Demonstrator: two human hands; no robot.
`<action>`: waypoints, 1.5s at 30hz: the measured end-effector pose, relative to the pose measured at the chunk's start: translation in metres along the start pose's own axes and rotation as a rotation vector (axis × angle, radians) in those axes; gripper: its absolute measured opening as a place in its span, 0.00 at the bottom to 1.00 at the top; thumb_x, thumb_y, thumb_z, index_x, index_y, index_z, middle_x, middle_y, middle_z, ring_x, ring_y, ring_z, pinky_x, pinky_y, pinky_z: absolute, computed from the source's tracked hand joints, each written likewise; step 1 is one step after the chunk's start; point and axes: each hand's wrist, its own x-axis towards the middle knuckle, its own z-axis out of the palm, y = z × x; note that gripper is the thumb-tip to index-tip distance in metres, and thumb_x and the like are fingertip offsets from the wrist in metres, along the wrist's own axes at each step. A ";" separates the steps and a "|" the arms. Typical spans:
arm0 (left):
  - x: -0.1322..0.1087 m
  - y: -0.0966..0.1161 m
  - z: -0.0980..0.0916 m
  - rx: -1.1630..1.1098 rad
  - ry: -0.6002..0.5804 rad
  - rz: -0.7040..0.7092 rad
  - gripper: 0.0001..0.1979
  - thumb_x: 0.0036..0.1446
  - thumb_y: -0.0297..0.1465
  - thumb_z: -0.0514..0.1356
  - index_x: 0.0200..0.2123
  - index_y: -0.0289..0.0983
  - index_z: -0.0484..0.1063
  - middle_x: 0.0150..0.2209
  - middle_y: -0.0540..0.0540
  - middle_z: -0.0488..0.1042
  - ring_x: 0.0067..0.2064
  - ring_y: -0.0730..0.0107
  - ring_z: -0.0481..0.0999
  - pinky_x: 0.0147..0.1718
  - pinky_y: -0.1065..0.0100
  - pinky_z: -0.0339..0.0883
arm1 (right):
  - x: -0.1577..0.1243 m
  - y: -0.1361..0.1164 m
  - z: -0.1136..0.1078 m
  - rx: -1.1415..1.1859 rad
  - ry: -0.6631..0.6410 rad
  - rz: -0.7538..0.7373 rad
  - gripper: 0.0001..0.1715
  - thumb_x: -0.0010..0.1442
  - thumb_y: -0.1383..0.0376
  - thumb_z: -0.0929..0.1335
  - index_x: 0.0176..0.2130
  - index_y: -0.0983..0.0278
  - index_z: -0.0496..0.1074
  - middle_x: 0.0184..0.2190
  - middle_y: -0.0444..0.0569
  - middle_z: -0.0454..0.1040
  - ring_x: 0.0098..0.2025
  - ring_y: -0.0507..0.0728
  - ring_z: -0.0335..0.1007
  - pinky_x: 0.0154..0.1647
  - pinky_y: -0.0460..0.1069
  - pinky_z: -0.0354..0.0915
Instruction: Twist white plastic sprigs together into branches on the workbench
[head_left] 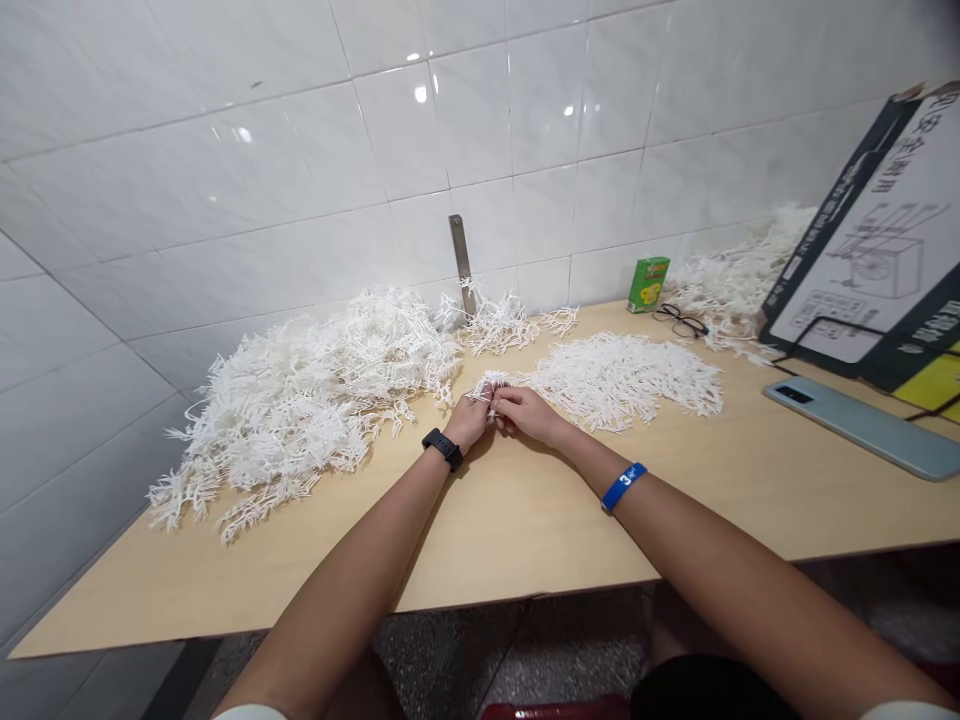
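Near the middle of the wooden table (pixel 525 530), my left hand (pixel 470 418) is closed round a small bunch of white branching pieces (pixel 491 381). My right hand (pixel 523 412) touches it from the right, fingers pinched together at the same bunch; whether a piece sits between those fingertips is too small to tell. A large tangled heap of white branching pieces (pixel 322 385) lies to the left. To the right of my hands is a flatter, neater pile of white pieces (pixel 626 378). A small loose cluster (pixel 499 325) lies behind my hands.
A metal ruler (pixel 461 262) leans on the tiled wall. At the back right are a green box (pixel 648 284), eyeglasses (pixel 681 321) and another white heap (pixel 739 275). A phone (pixel 862 422) lies before a large printed carton (pixel 862 250) at the right. The table's front edge is near my forearms.
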 end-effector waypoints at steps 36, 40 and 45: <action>0.003 0.010 -0.001 -0.420 0.159 -0.162 0.20 0.64 0.43 0.51 0.41 0.34 0.73 0.44 0.38 0.79 0.46 0.63 0.78 0.52 0.62 0.65 | -0.009 -0.012 -0.008 -0.382 0.434 -0.203 0.12 0.59 0.67 0.58 0.37 0.63 0.69 0.30 0.46 0.69 0.32 0.54 0.63 0.34 0.48 0.58; 0.004 0.002 -0.002 -0.376 0.068 -0.155 0.22 0.60 0.46 0.54 0.38 0.32 0.75 0.42 0.37 0.79 0.46 0.60 0.77 0.50 0.61 0.66 | -0.008 -0.013 0.010 -0.420 0.140 -0.200 0.07 0.57 0.64 0.64 0.31 0.63 0.70 0.29 0.45 0.71 0.30 0.53 0.62 0.32 0.47 0.56; 0.005 -0.006 -0.002 -0.258 0.091 -0.072 0.16 0.57 0.42 0.58 0.33 0.34 0.76 0.36 0.41 0.79 0.44 0.60 0.76 0.49 0.61 0.65 | -0.004 -0.008 0.009 -0.430 0.116 -0.177 0.11 0.55 0.65 0.63 0.22 0.63 0.63 0.21 0.42 0.65 0.27 0.51 0.58 0.30 0.46 0.53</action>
